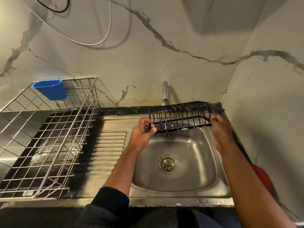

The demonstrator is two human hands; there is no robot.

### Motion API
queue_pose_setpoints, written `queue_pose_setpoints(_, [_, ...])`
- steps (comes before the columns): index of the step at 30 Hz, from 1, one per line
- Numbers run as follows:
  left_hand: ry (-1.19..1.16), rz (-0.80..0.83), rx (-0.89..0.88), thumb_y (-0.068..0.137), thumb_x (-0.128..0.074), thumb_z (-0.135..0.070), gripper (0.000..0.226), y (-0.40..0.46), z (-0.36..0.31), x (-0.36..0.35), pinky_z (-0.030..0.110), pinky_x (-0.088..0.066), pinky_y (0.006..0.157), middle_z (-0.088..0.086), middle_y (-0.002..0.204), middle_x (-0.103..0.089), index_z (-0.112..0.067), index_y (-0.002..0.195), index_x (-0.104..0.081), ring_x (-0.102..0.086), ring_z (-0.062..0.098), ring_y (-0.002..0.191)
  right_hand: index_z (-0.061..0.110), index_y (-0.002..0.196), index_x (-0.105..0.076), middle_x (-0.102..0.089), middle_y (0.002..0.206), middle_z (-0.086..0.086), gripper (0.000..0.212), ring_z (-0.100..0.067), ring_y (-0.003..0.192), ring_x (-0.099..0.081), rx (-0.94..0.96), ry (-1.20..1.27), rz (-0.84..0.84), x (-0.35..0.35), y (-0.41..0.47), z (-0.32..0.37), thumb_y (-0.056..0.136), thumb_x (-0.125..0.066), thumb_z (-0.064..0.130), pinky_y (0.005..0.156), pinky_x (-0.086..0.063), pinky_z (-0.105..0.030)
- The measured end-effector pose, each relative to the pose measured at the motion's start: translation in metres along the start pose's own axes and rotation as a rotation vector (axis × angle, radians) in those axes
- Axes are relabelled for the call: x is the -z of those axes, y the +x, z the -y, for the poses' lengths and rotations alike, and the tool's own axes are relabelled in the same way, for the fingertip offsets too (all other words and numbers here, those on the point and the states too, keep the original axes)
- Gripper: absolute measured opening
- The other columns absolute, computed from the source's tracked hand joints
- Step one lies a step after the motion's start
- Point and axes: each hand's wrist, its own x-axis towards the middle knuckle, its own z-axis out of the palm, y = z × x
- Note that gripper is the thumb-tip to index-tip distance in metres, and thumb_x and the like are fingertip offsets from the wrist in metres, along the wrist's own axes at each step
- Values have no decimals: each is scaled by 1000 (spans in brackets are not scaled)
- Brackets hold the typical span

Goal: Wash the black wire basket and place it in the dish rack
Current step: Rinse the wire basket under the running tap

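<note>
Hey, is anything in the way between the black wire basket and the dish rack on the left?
Nothing visible blocks it. Both hands, left hand and right hand, hold the black wire basket over the sink under the tap. Only the ribbed drainboard lies between it and the dish rack, whose blue cup hangs at the back.

- The walls (148, 51) are pale marble-look panels with grey veins, meeting in a corner at the right.
- A white cable (107, 30) and a black cable (54, 9) loop across the upper wall.
- A chrome tap (165, 92) comes out of the back wall above a stainless steel sink (202, 162) with a round drain (167, 164).
- A ribbed draining board (108, 145) lies left of the bowl.
- A dark countertop edge (125, 110) runs along the wall's foot.
- Warm, dim light casts soft shadows on the right wall.
</note>
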Motion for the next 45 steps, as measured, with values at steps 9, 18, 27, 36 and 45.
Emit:
queue_pose_setpoints(9, [64, -4, -18, 90, -66, 6, 28, 0, 4, 0, 22, -51, 88, 0, 97, -61, -6, 112, -55, -55, 10, 92, 22, 105, -69, -67, 112, 11, 23, 2, 102, -55, -6, 9, 5, 0, 0, -1, 104, -46, 18, 84, -37, -24])
queue_pose_setpoints(18, [81, -4, -23, 90, -69, 1, 28, 3, 7, 0, 23, -48, 92, -1, 103, -64, -12, 111, -57, -60, 10, 100, 25, 99, -67, -67, 107, 15, 24, 1, 104, -57, 14, 35, 2, -1, 1, -1, 104, -45, 17, 85, -39, -24])
queue_pose_setpoints(27, [103, 3, -9, 89, -71, -1, 30, 5, 7, -12, 27, -49, 93, -2, 104, -65, -17, 109, -57, -59, 9, 97, 2, 116, -64, -68, 113, 2, 24, 0, 102, -60, 48, 114, -83, 4, 9, -5, 104, -46, 12, 92, -45, -23])
queue_pose_setpoints(36, [126, 8, 16, 90, -70, -3, 27, 3, 3, -23, 25, -51, 92, 4, 110, -67, -15, 110, -57, -61, 11, 101, 28, 90, -70, -72, 107, 7, 27, -11, 110, -66, 110, 152, -139, 10, 11, -6, 104, -49, 22, 104, -49, -38])
queue_pose_setpoints(45, [104, 8, 18, 89, -71, 2, 33, 7, 1, -35, 40, -50, 105, -4, 105, -69, -26, 99, -56, -63, 13, 105, 26, 86, -66, -70, 99, 11, 29, 6, 92, -66, 167, 169, -188, 18, 2, 1, 105, -47, 16, 84, -50, -17])
